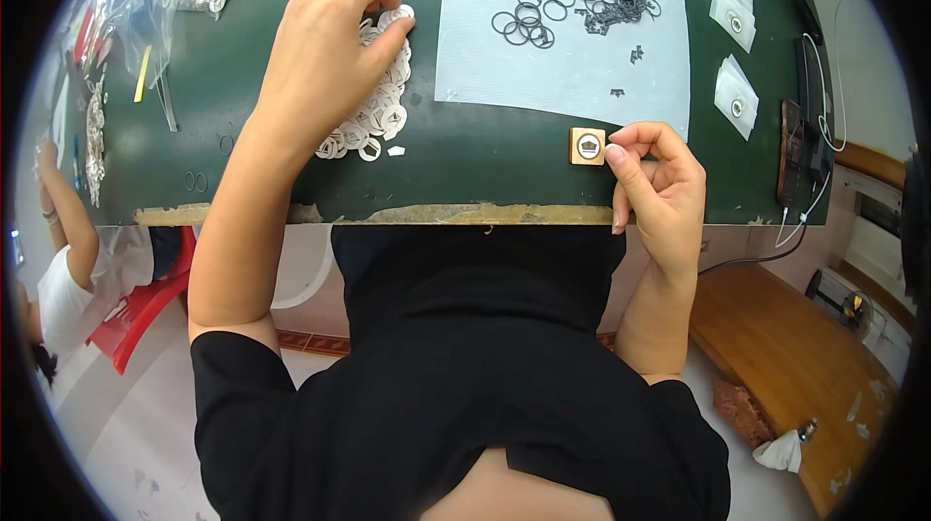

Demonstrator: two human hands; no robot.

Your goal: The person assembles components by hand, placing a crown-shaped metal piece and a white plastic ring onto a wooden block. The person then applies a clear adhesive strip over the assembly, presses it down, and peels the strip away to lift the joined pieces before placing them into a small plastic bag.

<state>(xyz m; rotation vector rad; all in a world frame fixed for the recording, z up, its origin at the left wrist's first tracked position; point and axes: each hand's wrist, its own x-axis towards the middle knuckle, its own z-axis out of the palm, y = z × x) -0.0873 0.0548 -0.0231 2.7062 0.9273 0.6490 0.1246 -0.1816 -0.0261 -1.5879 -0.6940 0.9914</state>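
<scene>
My left hand (335,41) is over a pile of white flat rings (389,99). Its thumb and index finger close on a white ring (397,14) at the top of the pile. At the table's near edge, my right hand (661,181) pinches the right side of a small square wooden block (575,146). On the block's top lies a white round piece (588,146) with a dark shape in its middle. A small white cut-out bit (396,150) rests beside the pile.
Dark rings (529,12) and small black pieces (597,24) lie on a pale sheet (485,75). Small packets (737,99) sit at the right, near a phone (792,152) with cables. Plastic bags (145,12) lie far left; another person (73,269) sits beyond.
</scene>
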